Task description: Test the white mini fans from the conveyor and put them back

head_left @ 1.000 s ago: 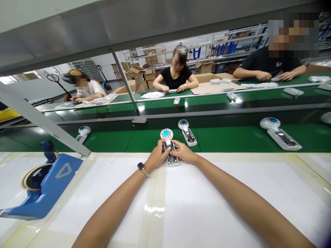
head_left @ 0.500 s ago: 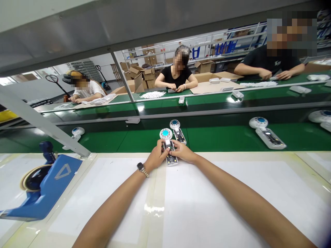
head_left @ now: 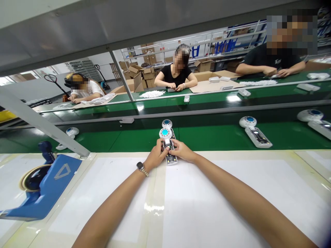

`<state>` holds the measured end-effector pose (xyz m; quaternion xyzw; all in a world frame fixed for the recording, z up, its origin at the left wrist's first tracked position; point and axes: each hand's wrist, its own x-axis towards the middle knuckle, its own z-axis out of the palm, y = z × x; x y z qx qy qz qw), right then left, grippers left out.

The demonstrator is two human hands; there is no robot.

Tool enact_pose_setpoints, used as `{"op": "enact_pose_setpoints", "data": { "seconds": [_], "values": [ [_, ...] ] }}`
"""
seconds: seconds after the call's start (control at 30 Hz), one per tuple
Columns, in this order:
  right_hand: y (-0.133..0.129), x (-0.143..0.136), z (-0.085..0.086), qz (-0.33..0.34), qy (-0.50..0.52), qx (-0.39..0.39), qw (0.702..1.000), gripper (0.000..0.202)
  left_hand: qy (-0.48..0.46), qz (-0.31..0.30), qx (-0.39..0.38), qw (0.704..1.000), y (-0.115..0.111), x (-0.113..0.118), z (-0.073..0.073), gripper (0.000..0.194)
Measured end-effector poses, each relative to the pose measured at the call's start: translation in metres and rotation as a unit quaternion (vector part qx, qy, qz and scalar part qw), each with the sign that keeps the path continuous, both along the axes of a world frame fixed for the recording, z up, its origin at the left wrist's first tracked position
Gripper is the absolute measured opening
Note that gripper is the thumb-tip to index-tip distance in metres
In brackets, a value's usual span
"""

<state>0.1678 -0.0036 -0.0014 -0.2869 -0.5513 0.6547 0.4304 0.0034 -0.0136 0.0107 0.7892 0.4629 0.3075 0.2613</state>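
A white device [head_left: 170,159] with an exposed dark circuit board and a round blue-centred head lies at the table's far edge, its head over the green belt. My left hand [head_left: 155,154], wearing a watch, grips its left side. From the right, my right hand [head_left: 182,151] holds the same device, fingers closed at its upper part. Both thumbs meet over the board. Directly behind it sits a second such device [head_left: 167,123], partly hidden by the first.
More devices lie on the green belt [head_left: 207,134], one at the right [head_left: 258,136] and one at the far right. A blue tape dispenser [head_left: 55,186] stands at the left of the white table [head_left: 116,213]. Three people work across the belts. A slanted metal post rises at left.
The other devices on the near belt have shifted left, and the second one has passed behind the held device. White parts on the far belt have moved right. My hands have hardly moved.
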Motion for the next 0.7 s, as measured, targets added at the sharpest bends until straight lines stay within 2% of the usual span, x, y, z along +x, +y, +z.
{"op": "enact_pose_setpoints", "data": {
  "seconds": [0.47, 0.7],
  "values": [
    [-0.0011, 0.0006, 0.0017, -0.007, -0.006, 0.000, 1.000, 0.050, -0.008, -0.009, -0.009, 1.000, -0.0003, -0.0005, 0.0012, 0.032],
    [0.0006, 0.0011, -0.0028, -0.003, 0.005, -0.001, 1.000, 0.051, -0.016, -0.007, -0.008, 1.000, 0.0001, 0.0003, -0.0004, 0.032]
  ]
}}
